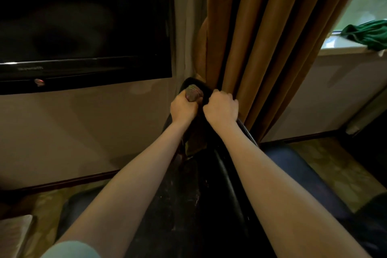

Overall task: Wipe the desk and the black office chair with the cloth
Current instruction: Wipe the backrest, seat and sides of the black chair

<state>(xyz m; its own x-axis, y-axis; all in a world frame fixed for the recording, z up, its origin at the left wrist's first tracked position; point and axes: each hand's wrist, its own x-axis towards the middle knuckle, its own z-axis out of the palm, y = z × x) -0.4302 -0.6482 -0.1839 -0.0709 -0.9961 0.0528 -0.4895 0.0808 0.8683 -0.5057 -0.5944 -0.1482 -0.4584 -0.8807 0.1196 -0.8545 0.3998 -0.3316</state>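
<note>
Our left hand [183, 108] grips the cloth [192, 93], our right hand [221, 108] clutches the black office chair [184, 205]; wiping wide could drag the curtain [261, 48].

Scuffed glossy leather-look black office chair [188, 205], matt woven cloth [192, 93], soft matt fabric curtain [261, 37]

we see the floor [339, 176] covered in a pale carpet patterned in yellow and green, edged by a dark skirting board [69, 182] where it meets the wall. the black office chair [184, 205] rises from it in the middle, its base out of our sight. a blue seat [293, 165] stands just beside the chair on the right. at upper right, the window ledge [343, 50] carries a crumpled green fabric [368, 33], which lies on its far end.
</note>
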